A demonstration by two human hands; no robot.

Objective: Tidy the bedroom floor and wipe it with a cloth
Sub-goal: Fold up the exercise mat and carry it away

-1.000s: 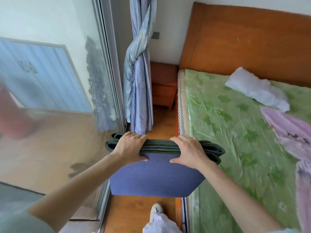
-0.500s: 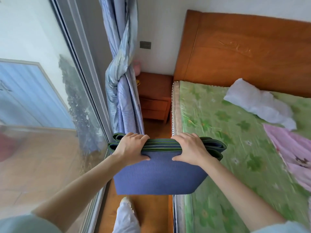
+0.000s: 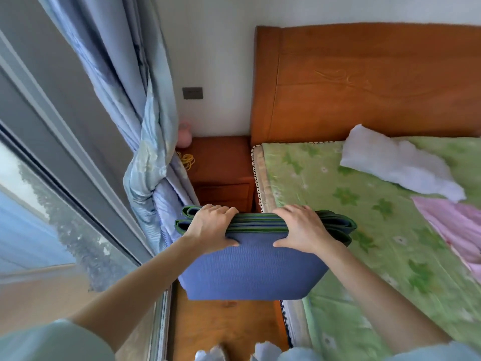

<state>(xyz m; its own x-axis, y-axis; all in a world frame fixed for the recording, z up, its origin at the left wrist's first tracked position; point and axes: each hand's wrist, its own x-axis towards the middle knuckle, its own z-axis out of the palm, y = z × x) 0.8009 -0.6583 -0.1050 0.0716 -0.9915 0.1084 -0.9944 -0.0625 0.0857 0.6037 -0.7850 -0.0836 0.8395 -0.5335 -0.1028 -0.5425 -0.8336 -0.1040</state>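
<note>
A folded blue mat [image 3: 252, 269] with green edging hangs upright in front of me, above the strip of wooden floor [image 3: 223, 329] between the glass door and the bed. My left hand [image 3: 210, 225] grips the mat's folded top edge on the left, fingers over the far side and thumb on the near face. My right hand [image 3: 299, 227] grips the same edge on the right in the same way. No cloth for wiping shows in view.
A bed [image 3: 364, 230] with a green flowered sheet fills the right, with white [image 3: 398, 165] and pink [image 3: 453, 225] bedding on it. A wooden nightstand [image 3: 221, 168] stands ahead by the headboard. A knotted blue curtain [image 3: 145, 165] and a glass sliding door [image 3: 52, 217] lie left.
I have walked forward along the gap beside the bed, carrying the mat; the nightstand and headboard are nearer. Both hands keep the same grip on the mat.
</note>
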